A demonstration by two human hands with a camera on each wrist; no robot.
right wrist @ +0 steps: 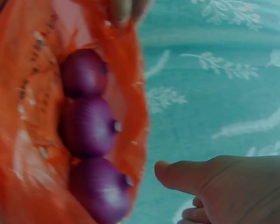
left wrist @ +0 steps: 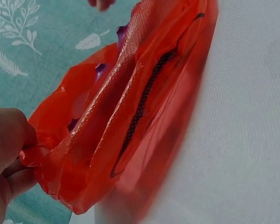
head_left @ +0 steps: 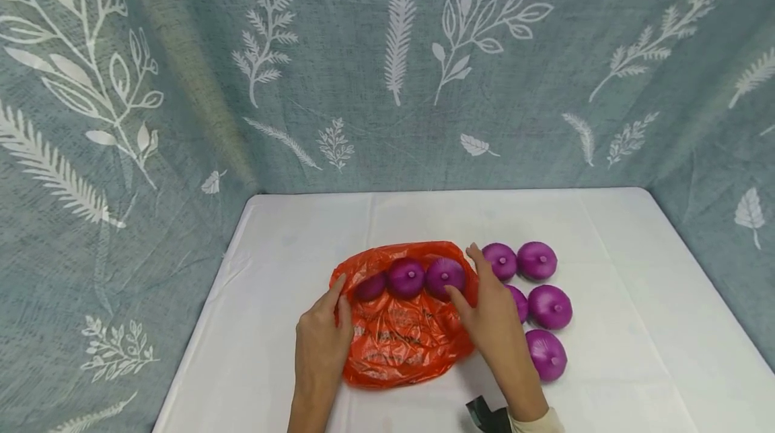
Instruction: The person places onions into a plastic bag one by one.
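An orange-red plastic bag (head_left: 402,342) lies on the white table with its mouth spread. Three purple onions sit in a row inside its opening, among them a middle onion (head_left: 406,278) and a right onion (head_left: 445,277). My left hand (head_left: 322,329) pinches the bag's left rim; the left wrist view shows the bunched plastic (left wrist: 35,156) between thumb and fingers. At the bag's right side is my right hand (head_left: 493,315), fingers spread, its thumb close to the right onion. In the right wrist view, an extended finger (right wrist: 182,175) stands apart from the bag's rim.
Several loose purple onions, such as a front onion (head_left: 546,355) and a back onion (head_left: 537,260), lie right of the bag, partly behind my right hand. A leaf-patterned blue-green cloth (head_left: 339,83) hangs behind and beside the white table (head_left: 636,325).
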